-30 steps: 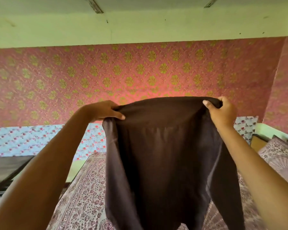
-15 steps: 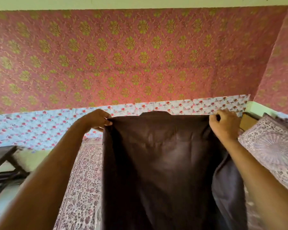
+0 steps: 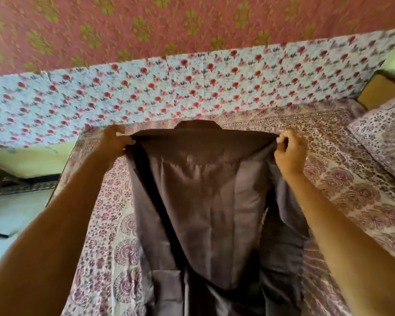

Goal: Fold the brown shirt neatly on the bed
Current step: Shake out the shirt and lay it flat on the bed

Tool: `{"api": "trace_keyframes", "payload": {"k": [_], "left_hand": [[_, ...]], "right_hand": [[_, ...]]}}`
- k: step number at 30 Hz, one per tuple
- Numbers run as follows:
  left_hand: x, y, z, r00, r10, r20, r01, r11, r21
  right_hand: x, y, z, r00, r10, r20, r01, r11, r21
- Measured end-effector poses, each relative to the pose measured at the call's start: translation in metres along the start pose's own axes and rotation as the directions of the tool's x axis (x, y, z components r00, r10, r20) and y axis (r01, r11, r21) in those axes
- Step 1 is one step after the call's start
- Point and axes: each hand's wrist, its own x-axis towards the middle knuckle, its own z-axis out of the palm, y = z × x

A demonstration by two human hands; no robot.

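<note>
**Laying the shirt flat before folding**

The brown shirt hangs over the bed, collar at the far side. The left hand and right hand each pinch a shoulder. Judgement: keep the shoulders level and taut, then lower evenly so the back settles without creases.

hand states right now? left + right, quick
Left hand: closed, gripping the left shoulder of the brown shirt.
Right hand: closed, fingers pinching the shirt's right shoulder.
</note>
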Motion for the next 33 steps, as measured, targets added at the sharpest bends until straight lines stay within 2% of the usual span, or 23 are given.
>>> {"api": "trace_keyframes", "payload": {"k": [2, 4, 7, 9, 12, 15, 19, 21, 23, 25, 27, 29, 31, 33], "left_hand": [[0.034, -0.021, 0.019, 0.997, 0.027, -0.078, -0.023, 0.998, 0.063], [0.075, -0.050, 0.037, 0.988, 0.107, -0.108, -0.084, 0.977, 0.195], [0.123, -0.096, 0.063, 0.974, 0.228, -0.003, -0.209, 0.897, 0.390], [0.141, -0.119, 0.078, 0.971, 0.234, 0.047, -0.223, 0.815, 0.534], [0.182, -0.164, 0.098, 0.944, 0.325, 0.049, -0.288, 0.748, 0.598], [0.225, -0.191, 0.120, 0.934, 0.356, 0.004, -0.257, 0.666, 0.700], [0.288, -0.217, 0.137, 0.894, 0.442, 0.069, -0.347, 0.589, 0.729], [0.315, -0.230, 0.142, 0.888, 0.441, 0.129, -0.378, 0.541, 0.751], [0.334, -0.244, 0.151, 0.878, 0.410, 0.247, -0.444, 0.505, 0.740], [0.346, -0.259, 0.159, 0.886, 0.274, 0.373, -0.463, 0.501, 0.731], [0.347, -0.274, 0.165, 0.886, 0.074, 0.458, -0.436, 0.470, 0.768], [0.345, -0.296, 0.169, 0.924, -0.010, 0.383, -0.330, 0.486, 0.809], [0.318, -0.315, 0.173, 0.973, 0.049, 0.225, -0.214, 0.549, 0.808], [0.285, -0.319, 0.174, 0.993, 0.107, 0.051, -0.106, 0.606, 0.788]], "right_hand": [[0.008, 0.021, 0.034, 0.999, 0.003, 0.048, -0.006, 0.998, 0.055], [0.017, 0.042, 0.072, 0.994, 0.027, 0.106, -0.033, 0.998, 0.053], [0.019, 0.070, 0.123, 0.989, 0.065, 0.135, -0.058, 0.997, -0.050], [0.013, 0.088, 0.153, 0.985, 0.061, 0.159, -0.035, 0.986, -0.163], [0.004, 0.113, 0.203, 0.981, 0.083, 0.176, -0.037, 0.967, -0.251], [0.002, 0.135, 0.251, 0.979, 0.121, 0.162, -0.078, 0.966, -0.248], [0.024, 0.166, 0.305, 0.971, 0.132, 0.197, -0.078, 0.962, -0.261], [0.038, 0.183, 0.329, 0.948, 0.200, 0.249, -0.135, 0.957, -0.256], [0.046, 0.198, 0.350, 0.930, 0.215, 0.299, -0.123, 0.947, -0.298], [0.046, 0.205, 0.362, 0.900, 0.243, 0.363, -0.075, 0.904, -0.420], [0.034, 0.203, 0.364, 0.858, 0.307, 0.412, -0.055, 0.852, -0.520], [0.010, 0.201, 0.371, 0.832, 0.315, 0.457, -0.030, 0.847, -0.530], [-0.027, 0.199, 0.372, 0.818, 0.258, 0.515, 0.035, 0.870, -0.491], [-0.053, 0.195, 0.363, 0.821, 0.227, 0.524, 0.052, 0.884, -0.464]]}}
